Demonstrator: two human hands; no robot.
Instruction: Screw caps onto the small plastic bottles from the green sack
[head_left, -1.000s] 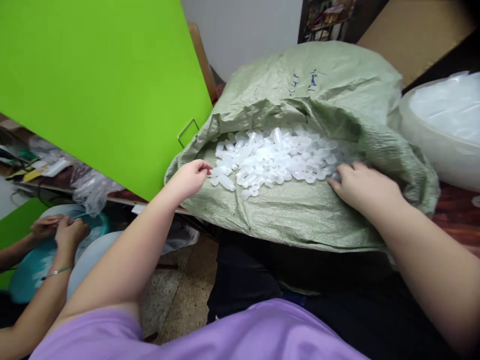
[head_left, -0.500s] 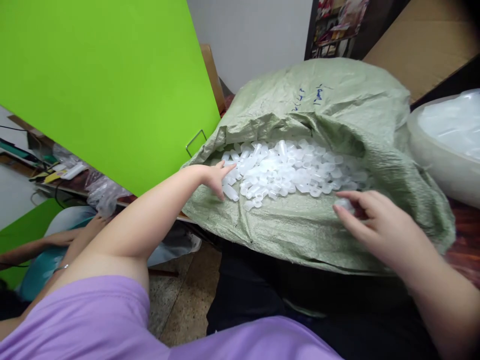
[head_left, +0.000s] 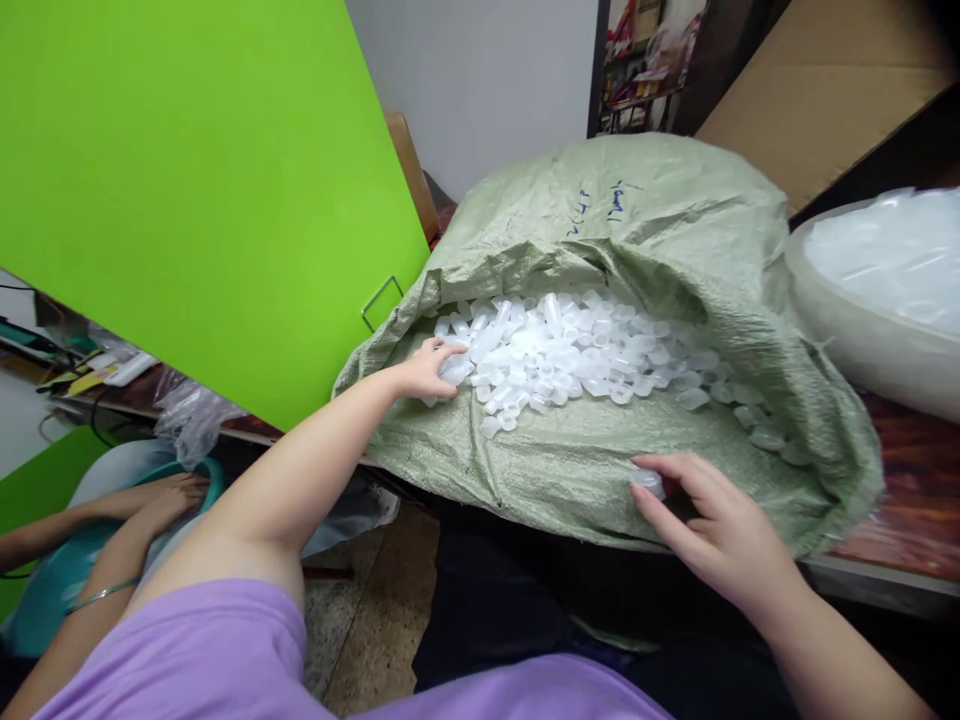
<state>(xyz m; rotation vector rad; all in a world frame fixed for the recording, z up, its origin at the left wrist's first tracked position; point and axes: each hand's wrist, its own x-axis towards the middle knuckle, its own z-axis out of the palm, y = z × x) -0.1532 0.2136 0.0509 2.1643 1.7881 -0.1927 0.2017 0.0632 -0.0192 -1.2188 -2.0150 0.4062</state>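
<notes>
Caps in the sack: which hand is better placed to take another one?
Likely left: the left hand touches the caps in the sack; the right hand is at its near edge, pinching one.

One green sack (head_left: 600, 200) holds a heap of plastic caps (head_left: 570, 350) too many to count, with some half a dozen strays toward 4 o'clock and one single cap (head_left: 646, 482) at 5 o'clock. Four hands show: the person's left hand (head_left: 424, 372) at 9 o'clock, right hand (head_left: 724, 540) at 5 o'clock, and a co-worker's two hands (head_left: 161, 495) at 8 o'clock. There is also one green board (head_left: 187, 180) at 10 o'clock, one white tub (head_left: 862, 330) at 3 o'clock and one cardboard sheet (head_left: 817, 90) at 1 o'clock.
</notes>
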